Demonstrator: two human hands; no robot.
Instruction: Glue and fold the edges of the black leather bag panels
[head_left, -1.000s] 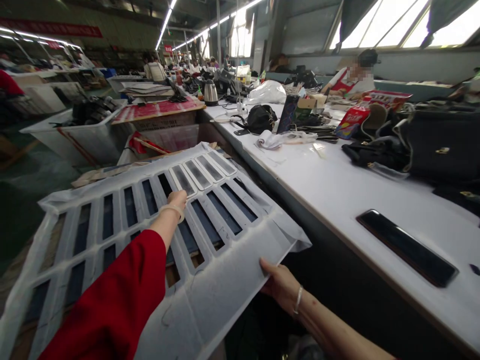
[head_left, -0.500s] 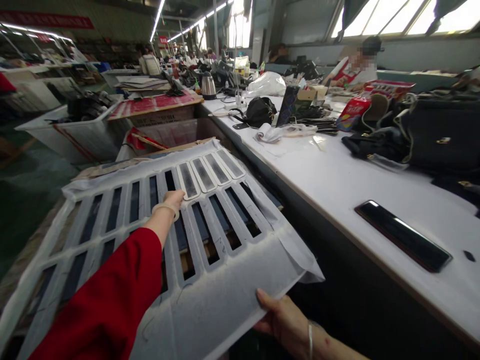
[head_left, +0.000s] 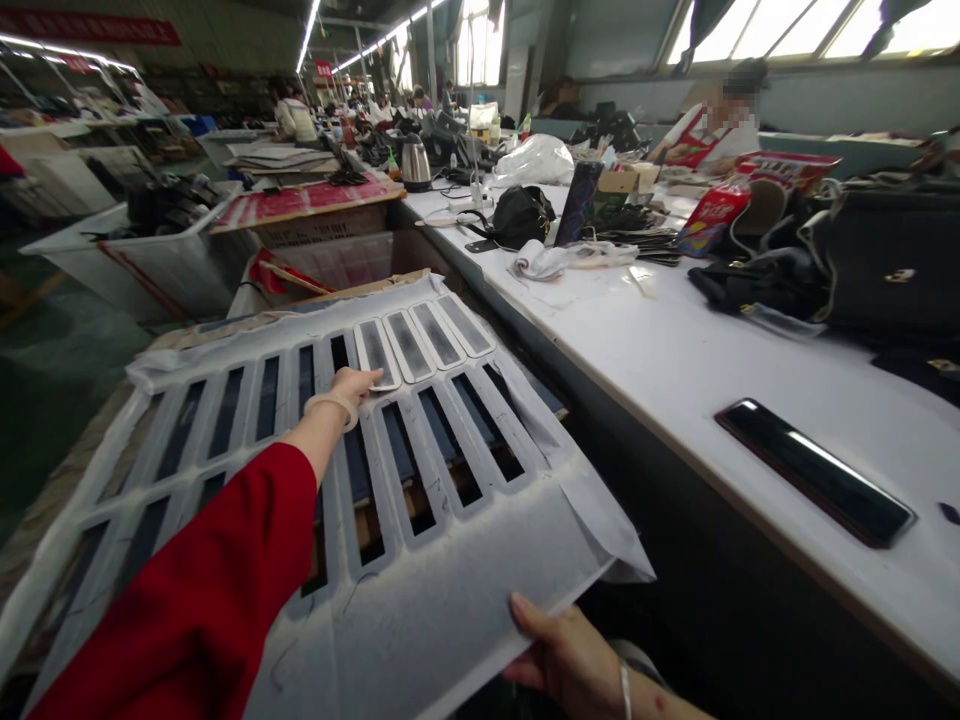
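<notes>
A white sheet (head_left: 480, 570) with two rows of long cut-out slots lies sloping before me. At the far end of its upper row, several white-rimmed oblong pieces with grey middles lie side by side. My left hand (head_left: 354, 386) is closed at the lower end of the leftmost oblong piece (head_left: 377, 350), with one finger lying over its surface. The undersides of those fingers are hidden. My right hand (head_left: 559, 645) pinches the near right edge of the sheet, thumb on top and fingers underneath.
Along the right runs a white table (head_left: 645, 390) bearing a black phone (head_left: 816, 470), dark bags (head_left: 885, 260), a red packet (head_left: 712, 215) and a steel kettle (head_left: 415, 162). A person (head_left: 709, 135) sits across it. White bins (head_left: 135, 260) stand at the far left.
My left hand's finger has stretched to the right over the leftmost oblong piece, which has shifted slightly away from me. My right hand keeps its hold on the sheet. The view has shifted slightly.
</notes>
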